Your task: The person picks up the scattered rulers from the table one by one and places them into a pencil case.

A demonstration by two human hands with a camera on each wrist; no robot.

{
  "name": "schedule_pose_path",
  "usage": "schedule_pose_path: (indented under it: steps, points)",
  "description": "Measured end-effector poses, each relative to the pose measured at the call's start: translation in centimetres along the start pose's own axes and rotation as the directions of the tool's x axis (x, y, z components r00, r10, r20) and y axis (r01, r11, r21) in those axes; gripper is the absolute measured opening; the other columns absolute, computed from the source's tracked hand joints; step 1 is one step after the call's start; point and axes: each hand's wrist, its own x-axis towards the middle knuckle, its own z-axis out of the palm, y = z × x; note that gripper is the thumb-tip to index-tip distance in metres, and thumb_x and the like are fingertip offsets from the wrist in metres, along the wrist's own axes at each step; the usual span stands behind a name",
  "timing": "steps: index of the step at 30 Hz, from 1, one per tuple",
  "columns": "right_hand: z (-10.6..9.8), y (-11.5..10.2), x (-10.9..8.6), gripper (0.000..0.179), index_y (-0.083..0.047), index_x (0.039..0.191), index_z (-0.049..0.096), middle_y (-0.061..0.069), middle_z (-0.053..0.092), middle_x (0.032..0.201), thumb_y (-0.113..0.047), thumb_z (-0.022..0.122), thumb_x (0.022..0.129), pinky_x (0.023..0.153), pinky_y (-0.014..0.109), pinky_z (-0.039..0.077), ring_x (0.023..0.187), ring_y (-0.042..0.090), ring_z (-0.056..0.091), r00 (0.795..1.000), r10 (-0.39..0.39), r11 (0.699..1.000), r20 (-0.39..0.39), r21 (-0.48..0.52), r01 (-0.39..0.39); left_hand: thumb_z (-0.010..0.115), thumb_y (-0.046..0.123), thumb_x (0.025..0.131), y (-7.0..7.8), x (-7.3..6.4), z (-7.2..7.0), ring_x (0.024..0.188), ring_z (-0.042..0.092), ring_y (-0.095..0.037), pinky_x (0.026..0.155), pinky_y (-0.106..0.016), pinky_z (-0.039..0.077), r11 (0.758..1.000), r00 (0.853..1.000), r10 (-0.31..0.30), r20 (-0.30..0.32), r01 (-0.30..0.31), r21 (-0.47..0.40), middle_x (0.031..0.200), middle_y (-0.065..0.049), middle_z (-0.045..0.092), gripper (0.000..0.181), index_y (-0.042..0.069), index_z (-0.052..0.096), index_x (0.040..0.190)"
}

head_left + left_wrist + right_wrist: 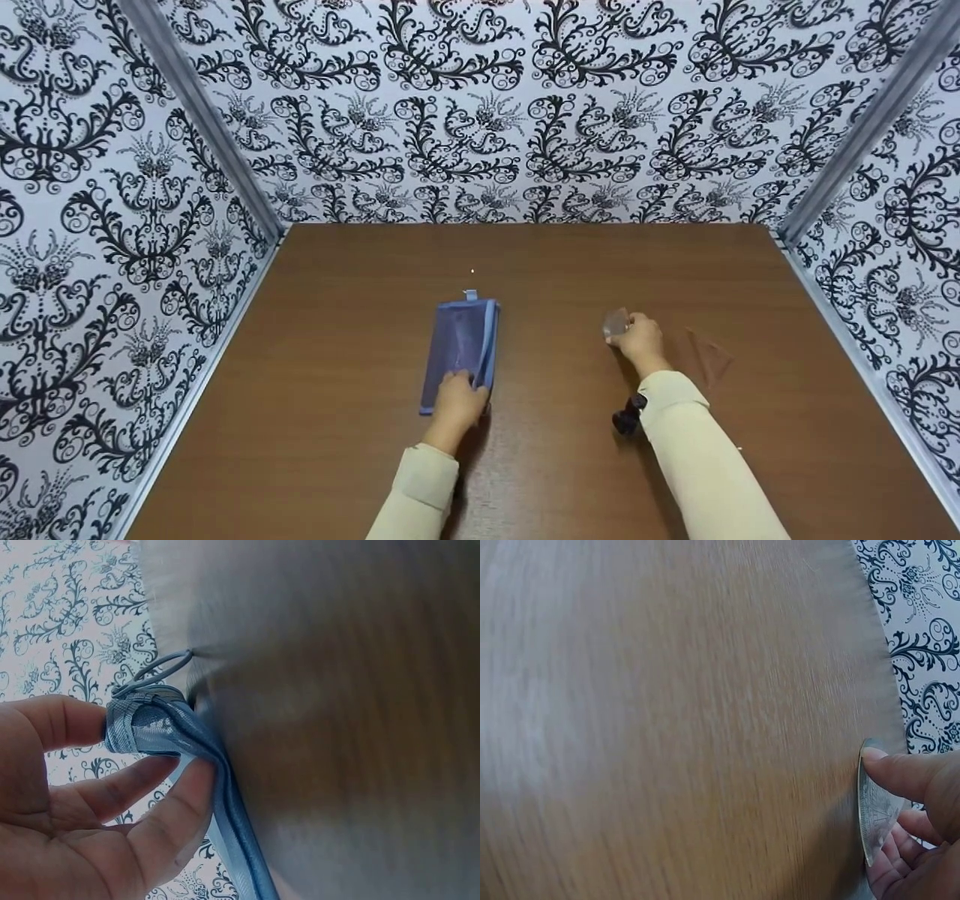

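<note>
A brown wood-grain table [337,360] spread beneath and around both grips, its far edge well beyond them. Just right of the right hand [640,341], which pinched a clear protractor [616,322], a clear triangle [705,358] lay flat. A pale speck [740,448] sat nearer the person than that grip, to its right. The blue mesh pouch [456,337] extended away from the left hand [460,397]; how much of it rested on the wood was unclear.
</note>
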Motion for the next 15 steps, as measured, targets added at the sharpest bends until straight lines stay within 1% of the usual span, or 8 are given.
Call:
schedule_pose_path:
  steps: [3, 10, 15]
  points:
    - [0.01, 0.0, -0.09, 0.057, 0.014, 0.124, 0.051, 0.036, 0.057, 0.116, -0.013, 0.075, 0.079, 0.095, 0.055, 0.042, 0.11, 0.049, 0.053, 1.0, 0.004, 1.0, 0.004, 0.005, -0.004, 0.062, 0.012, 0.084, 0.03, -0.05, -0.04, 0.098, 0.059, -0.043, 0.087, -0.05, 0.049, 1.0, 1.0, -0.003, 0.006, 0.003, 0.001, 0.105, -0.025, 0.057, 0.036, -0.01, 0.062, 0.112]
    - [0.09, 0.22, -0.08, 0.058, 0.017, 0.125, 0.051, 0.035, 0.057, 0.12, -0.01, 0.075, 0.08, 0.097, 0.052, 0.042, 0.112, 0.047, 0.053, 1.0, -0.006, 0.999, 0.008, 0.035, 0.005, 0.06, 0.015, 0.088, 0.19, -0.13, -0.19, 0.11, 0.054, -0.044, 0.092, -0.051, 0.047, 0.999, 0.998, -0.04, 0.055, 0.041, -0.016, 0.117, -0.027, 0.054, 0.043, -0.01, 0.057, 0.123]
    - [-0.01, 0.21, -0.18, 0.058, 0.016, 0.128, 0.049, 0.035, 0.055, 0.123, -0.011, 0.074, 0.082, 0.097, 0.053, 0.042, 0.114, 0.047, 0.052, 1.0, 0.017, 0.998, 0.021, 0.063, -0.018, 0.06, 0.014, 0.087, 0.23, -0.03, -0.23, 0.107, 0.056, -0.045, 0.091, -0.051, 0.047, 0.999, 0.999, -0.03, 0.041, 0.031, -0.01, 0.114, -0.027, 0.055, 0.042, -0.01, 0.058, 0.122]
